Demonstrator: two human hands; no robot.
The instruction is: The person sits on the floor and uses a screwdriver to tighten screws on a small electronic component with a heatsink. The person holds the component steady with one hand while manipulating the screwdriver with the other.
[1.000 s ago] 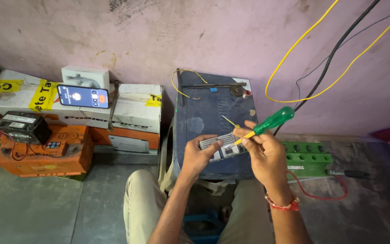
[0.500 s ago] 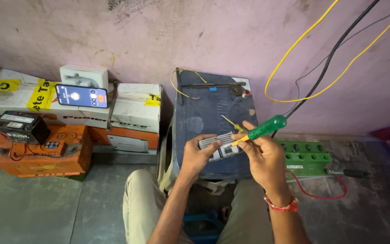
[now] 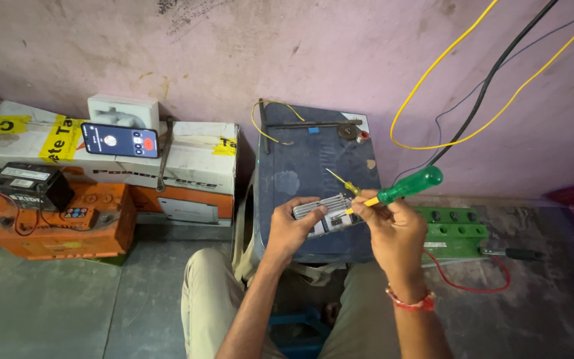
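A: What lies far out to the left of the hands?

B: An orange battery (image 3: 61, 226) on the floor with a small black battery (image 3: 31, 185) on top. Behind them, a white carton (image 3: 187, 156) with a lit phone (image 3: 119, 140) propped on it.

A: And the left hand?

B: The left hand (image 3: 293, 231) is curled under a small grey finned module (image 3: 323, 213), thumb and fingers closed on its near end, holding it over the dark blue battery (image 3: 313, 159) just beyond the knees.

A: The right one?

B: The right hand (image 3: 396, 233) is pinched shut on a green-handled screwdriver (image 3: 400, 188); its yellow shaft touches the module's right end. A smaller yellow screwdriver (image 3: 344, 184) lies on the blue battery just above the module.

A: Further right?

B: A green battery (image 3: 456, 229) just right of the right hand, a red wire (image 3: 466, 282) looping beside the wrist, and yellow wires (image 3: 433, 73) hanging on the wall above.
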